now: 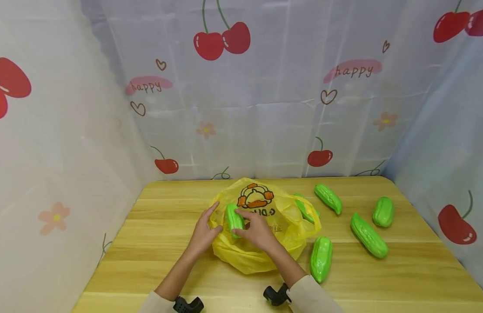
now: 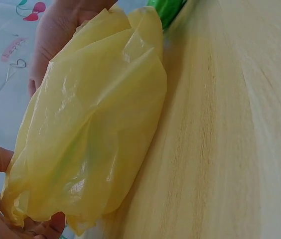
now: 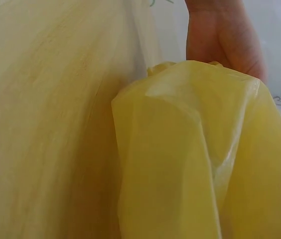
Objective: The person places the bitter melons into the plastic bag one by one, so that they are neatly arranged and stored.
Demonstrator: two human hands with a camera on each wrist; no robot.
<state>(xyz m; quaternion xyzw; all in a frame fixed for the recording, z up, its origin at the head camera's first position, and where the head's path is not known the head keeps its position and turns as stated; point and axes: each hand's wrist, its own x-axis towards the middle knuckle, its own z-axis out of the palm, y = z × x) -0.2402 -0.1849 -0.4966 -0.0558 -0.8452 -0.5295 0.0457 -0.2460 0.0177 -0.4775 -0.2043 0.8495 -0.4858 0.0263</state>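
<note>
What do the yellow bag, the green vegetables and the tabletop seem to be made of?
Yellow bag: thin, glossy plastic film, by its creases and translucent walls. Green vegetables: probably artificial, moulded plastic or coated foam, given their uniform colour and shiny highlights. Tabletop: smooth wood or wood-look laminate; grain streaks show, but don't settle which.

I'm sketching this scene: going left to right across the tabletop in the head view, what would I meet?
Left hand, glossy ridged green vegetable held by the right hand, loose green vegetable lying nearest, long tapered green vegetable, short blunt green vegetable.
</note>
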